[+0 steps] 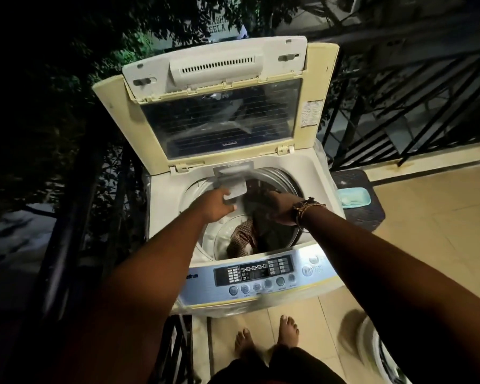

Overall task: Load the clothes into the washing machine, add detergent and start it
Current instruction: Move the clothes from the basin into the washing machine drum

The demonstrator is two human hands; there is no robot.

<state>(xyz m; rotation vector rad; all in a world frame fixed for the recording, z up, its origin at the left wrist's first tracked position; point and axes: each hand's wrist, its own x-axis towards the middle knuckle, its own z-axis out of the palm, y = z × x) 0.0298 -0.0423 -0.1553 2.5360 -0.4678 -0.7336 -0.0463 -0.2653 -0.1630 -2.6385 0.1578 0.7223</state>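
Note:
A top-loading washing machine (313, 189) stands with its lid (219, 106) folded up. Dark and patterned clothes (250, 234) lie in the drum. The detergent drawer (232, 184) at the back rim is pulled out over the drum. My left hand (215, 205) grips the front of that drawer. My right hand (281, 207), with bangles on the wrist, is down in the drum opening on the dark clothes; whether it grips them is unclear. The control panel (257, 273) with round buttons runs along the front.
A dark stool (372, 214) to the machine's right carries a teal tray (354, 198). A black metal railing (399, 106) runs behind and to the left. A white round basket rim (372, 347) sits at the lower right on the tiled floor. My bare feet (266, 333) stand before the machine.

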